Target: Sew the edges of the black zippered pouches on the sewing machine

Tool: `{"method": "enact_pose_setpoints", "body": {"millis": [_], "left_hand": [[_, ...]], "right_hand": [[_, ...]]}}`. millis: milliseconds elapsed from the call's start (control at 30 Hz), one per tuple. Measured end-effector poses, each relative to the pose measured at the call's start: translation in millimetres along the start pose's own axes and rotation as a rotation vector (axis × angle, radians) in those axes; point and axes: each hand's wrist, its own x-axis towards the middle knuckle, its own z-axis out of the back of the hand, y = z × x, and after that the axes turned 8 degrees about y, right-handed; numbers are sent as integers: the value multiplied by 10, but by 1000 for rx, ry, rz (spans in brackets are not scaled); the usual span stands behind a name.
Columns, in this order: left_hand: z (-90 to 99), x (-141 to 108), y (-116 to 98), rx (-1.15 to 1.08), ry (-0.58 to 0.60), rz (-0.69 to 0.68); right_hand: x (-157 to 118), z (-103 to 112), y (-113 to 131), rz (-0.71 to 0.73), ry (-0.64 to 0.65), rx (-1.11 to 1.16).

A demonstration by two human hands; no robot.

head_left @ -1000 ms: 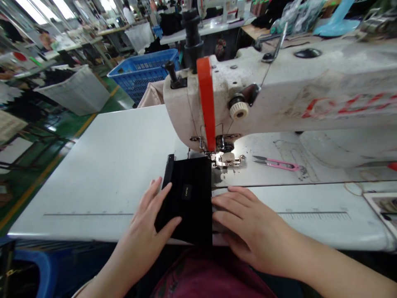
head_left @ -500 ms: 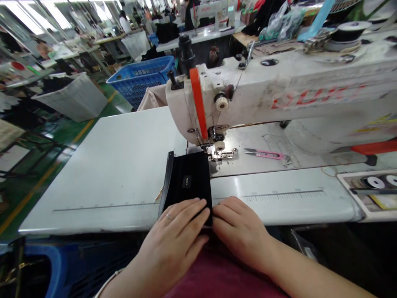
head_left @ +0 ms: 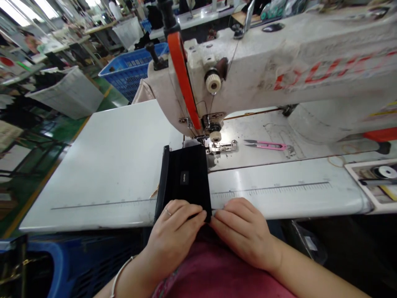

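A black fabric panel [head_left: 194, 186] with a small lettered label lies on the sewing machine bed, and a stiff black strip [head_left: 161, 178] runs down its left side. Its far right corner reaches the presser foot [head_left: 203, 142] of the sewing machine [head_left: 182, 91]. My left hand [head_left: 178, 227], wearing a ring, has its fingers bent and closed on the panel's near edge. Close beside it, my right hand [head_left: 243, 231] pinches the near right corner with its fingertips. What lies under the fingers is hidden.
Pink thread snips [head_left: 269, 145] lie on the machine bed right of a metal guide [head_left: 225, 146]. A ruler scale [head_left: 279, 188] runs along the table's front. A bobbin tray [head_left: 378, 182] sits at right. Blue baskets stand behind [head_left: 132, 68] and below left [head_left: 58, 265].
My left fingers, stretched flat over the panel before, have bent and drawn in at its near edge. My right fingertips now meet the corner. The view has shifted closer to the machine.
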Motion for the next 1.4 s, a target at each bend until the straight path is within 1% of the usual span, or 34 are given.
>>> {"method": "enact_pose_setpoints", "body": {"millis": [100,200,367,467,567,633,733,800,867,967,1067,1133,1267,1333,1400], "left_hand": [[9,-38,8,95,61,-62],[32,-71,18,110,100,-74],[27,-140,53,79,105,-53],[-5,-187,69,62,116,-67],[0,-180,45,57,136,-71],[57,-111,10,82,150,-81],[217,92,0,45,189,-68],[317,264,72,41,215,-27],[364,424,206,131,248,-11],[331,593,425,275,345,-22],[259,666,539,326,409,-34],[223,678,550,334,415,-31],[179,659,542,332,360,4],[158,651,564,314,339,-44],[138,664,610,300,351,-110]], "right_hand": [[10,-2,9,-1,-25,8],[14,-6,17,-11,-45,31],[-5,-13,16,-21,-20,60],[6,-8,28,-20,-14,78],[47,12,41,-81,-10,105],[78,33,36,-104,9,96],[126,84,8,-25,27,71],[171,132,-8,29,42,70],[228,190,-12,50,64,60],[314,267,-8,75,108,17],[361,295,-17,91,192,-24],[368,278,-32,99,221,-40],[372,209,-58,121,168,-41],[384,186,-69,132,150,-40],[402,181,-87,135,141,-42]]}}
